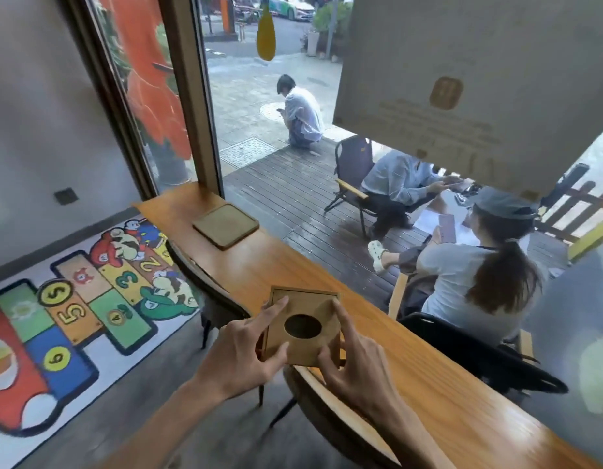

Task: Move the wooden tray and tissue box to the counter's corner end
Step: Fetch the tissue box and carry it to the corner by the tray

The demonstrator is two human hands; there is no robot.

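A square wooden tissue box (305, 308) with a dark round hole in its top is held between both hands over the near edge of the wooden counter (412, 350). My left hand (241, 350) grips its left side, thumb under the front edge and a finger on top. My right hand (352, 363) grips its right side, fingers spread over the top and front. The flat wooden tray (225, 225) lies farther along the counter, close to the corner end by the window frame.
Two dark chairs (205, 282) stand tucked under the counter's near edge. A colourful numbered floor mat (73, 319) covers the floor on the left. Behind the window glass, people sit on chairs on a wooden deck.
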